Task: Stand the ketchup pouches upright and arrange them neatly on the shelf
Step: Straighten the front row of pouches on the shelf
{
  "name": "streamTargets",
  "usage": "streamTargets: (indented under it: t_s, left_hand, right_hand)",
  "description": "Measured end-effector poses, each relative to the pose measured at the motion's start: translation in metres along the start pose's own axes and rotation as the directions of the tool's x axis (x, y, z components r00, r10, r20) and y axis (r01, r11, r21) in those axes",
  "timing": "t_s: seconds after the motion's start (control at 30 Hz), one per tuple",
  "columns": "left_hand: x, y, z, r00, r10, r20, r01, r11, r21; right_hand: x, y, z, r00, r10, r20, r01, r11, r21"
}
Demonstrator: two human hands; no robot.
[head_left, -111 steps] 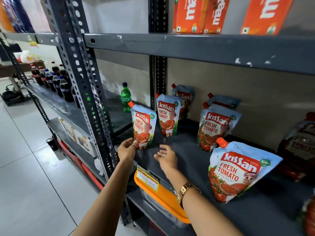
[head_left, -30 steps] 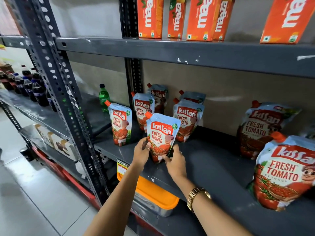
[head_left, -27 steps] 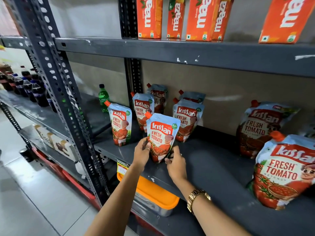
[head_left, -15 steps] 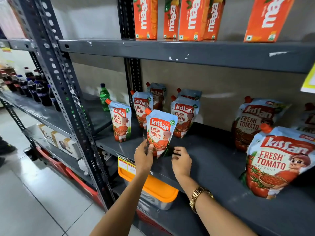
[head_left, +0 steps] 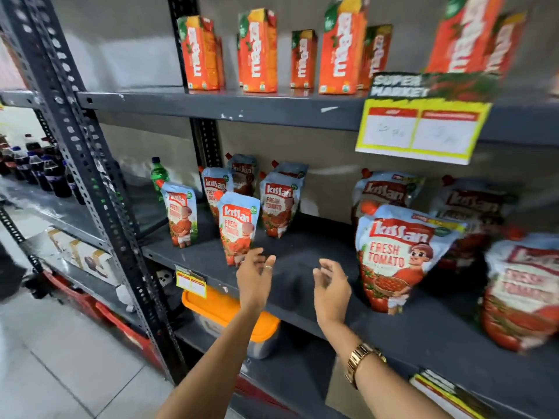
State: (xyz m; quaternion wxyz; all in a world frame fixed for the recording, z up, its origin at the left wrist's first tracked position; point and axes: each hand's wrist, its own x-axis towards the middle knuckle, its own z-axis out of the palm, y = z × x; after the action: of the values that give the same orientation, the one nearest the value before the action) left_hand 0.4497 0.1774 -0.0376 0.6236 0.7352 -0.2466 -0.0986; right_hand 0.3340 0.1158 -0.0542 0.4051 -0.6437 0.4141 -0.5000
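Several Kissan ketchup pouches stand upright on the dark grey shelf (head_left: 302,258). The front small pouch (head_left: 237,228) stands near the shelf's front edge, with another small pouch (head_left: 181,213) to its left and more behind it (head_left: 279,204). A large pouch (head_left: 399,255) stands at the right, with other large ones (head_left: 523,291) beside and behind it. My left hand (head_left: 254,276) hovers just below and right of the front small pouch, fingers apart, holding nothing. My right hand (head_left: 331,285) is open over the bare shelf between the small and large pouches.
Orange juice cartons (head_left: 258,49) line the upper shelf. A yellow price card (head_left: 420,131) hangs from that shelf's edge at right. A green bottle (head_left: 158,173) stands behind the left pouches, dark soda bottles (head_left: 45,173) farther left. An orange-lidded bin (head_left: 227,309) sits below.
Both hands have let go of the front small pouch and drawn back toward the right. The pouch stays standing. The view has tilted up and shifted right.
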Motion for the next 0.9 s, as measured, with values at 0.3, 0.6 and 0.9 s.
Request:
streamTargets:
  t_s: [0.3, 0.6, 0.9]
  left_hand:
    - [-0.061, 0.029, 0.054, 0.998, -0.005, 0.070, 0.004, 1.000, 0.017]
    - [-0.093, 0.047, 0.091, 0.990, -0.055, 0.132, 0.056, 0.998, 0.001]
    - [-0.094, 0.048, 0.124, 0.947, -0.032, 0.319, 0.035, 0.999, -0.005]
  right_hand:
    - [-0.004, 0.009, -0.101, 0.996, -0.036, -0.082, 0.035, 0.999, -0.013]
    - [0.008, 0.024, -0.163, 0.990, -0.025, -0.137, 0.020, 0.999, -0.038]
    - [0.023, 0.038, -0.180, 0.993, 0.012, -0.116, -0.026, 0.992, -0.124]
